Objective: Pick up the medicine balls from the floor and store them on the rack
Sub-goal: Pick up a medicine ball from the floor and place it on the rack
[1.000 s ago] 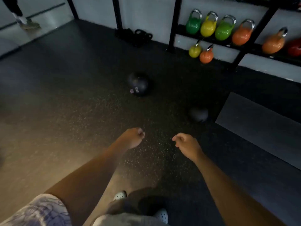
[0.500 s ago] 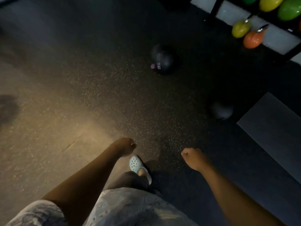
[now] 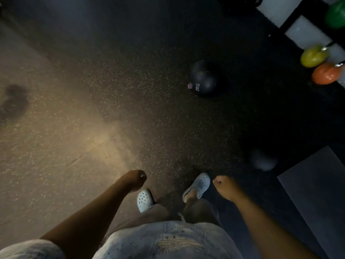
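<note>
1. Both arms hang forward over the speckled floor [image 3: 130, 101], and neither hand carries anything. The left hand [image 3: 133, 181] is curled into a loose fist, fingers tucked in; the right hand [image 3: 226, 187] is curled the same way, knuckles up, fingers narrow and closed on nothing.

2. Two dark balls lie on the floor. The big ball [image 3: 203, 78], marked 2KG, sits well ahead of the right fingers and a little to their left. The small ball [image 3: 263, 159] lies nearer, just ahead and to the right of the right knuckles, beside the edge of a grey mat [image 3: 317, 193].

3. The rack [image 3: 291, 19] shows at the far right, beyond both balls, with a yellow kettlebell [image 3: 312, 56] and an orange kettlebell [image 3: 325, 73] near its foot. A pale clog [image 3: 197, 185] points forward, just left of the right fist.

4. Nothing is stored yet, I judge; the pickup has not begun.

5. Risks from here: the light is poor, and the small ball nearly vanishes into the dark floor, so a foot could clip it and send it rolling. The mat edge could catch a clog. Round balls may slip from a one-handed grab, so fingers need to open wide first.
</note>
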A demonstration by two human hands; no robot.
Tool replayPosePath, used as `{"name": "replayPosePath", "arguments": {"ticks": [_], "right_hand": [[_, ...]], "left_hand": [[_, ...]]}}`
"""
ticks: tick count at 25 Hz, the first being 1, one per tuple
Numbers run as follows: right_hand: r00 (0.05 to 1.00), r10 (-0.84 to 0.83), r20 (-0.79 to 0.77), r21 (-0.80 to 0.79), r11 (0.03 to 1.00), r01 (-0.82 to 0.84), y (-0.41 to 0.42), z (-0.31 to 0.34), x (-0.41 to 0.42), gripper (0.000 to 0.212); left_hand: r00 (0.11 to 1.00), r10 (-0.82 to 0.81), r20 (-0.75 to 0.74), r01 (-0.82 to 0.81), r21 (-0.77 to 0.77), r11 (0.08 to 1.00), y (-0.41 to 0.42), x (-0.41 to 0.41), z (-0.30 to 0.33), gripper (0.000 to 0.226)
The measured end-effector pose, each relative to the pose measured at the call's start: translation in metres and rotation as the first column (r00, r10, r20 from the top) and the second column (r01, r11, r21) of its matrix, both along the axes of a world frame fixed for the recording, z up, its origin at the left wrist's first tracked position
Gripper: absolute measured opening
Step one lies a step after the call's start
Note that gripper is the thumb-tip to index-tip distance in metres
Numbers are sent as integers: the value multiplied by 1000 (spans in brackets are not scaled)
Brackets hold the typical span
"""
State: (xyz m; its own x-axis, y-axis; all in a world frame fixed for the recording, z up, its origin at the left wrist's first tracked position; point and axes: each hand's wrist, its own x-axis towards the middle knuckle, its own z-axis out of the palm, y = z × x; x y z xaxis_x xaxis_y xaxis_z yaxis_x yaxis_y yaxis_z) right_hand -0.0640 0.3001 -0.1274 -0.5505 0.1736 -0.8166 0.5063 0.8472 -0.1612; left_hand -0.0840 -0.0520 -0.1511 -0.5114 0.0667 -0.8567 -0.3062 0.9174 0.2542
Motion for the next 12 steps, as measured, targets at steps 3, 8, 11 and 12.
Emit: {"name": "replayPosePath", "arguments": {"ticks": [3,8,11,12], "right_hand": [[999,24,36,-65,998,-22,19,-11,-51,37],[998,69,-6,-153,986,-69,84,-19,-175,31],[994,112,8,-146,983,-110,111,-23,-238,33],[992,122,25,-144,983,-117,117,-25,-254,34]], "left_hand": [[995,101,24,-100,-41,994,15,-30,-5,40],[966,257,-12,-257,-59,965,86,-106,5,38],[950,310,-31,-311,-25,950,126,-152,7,38],[946,325,-21,-325,-24,945,138,-165,8,38]]}}
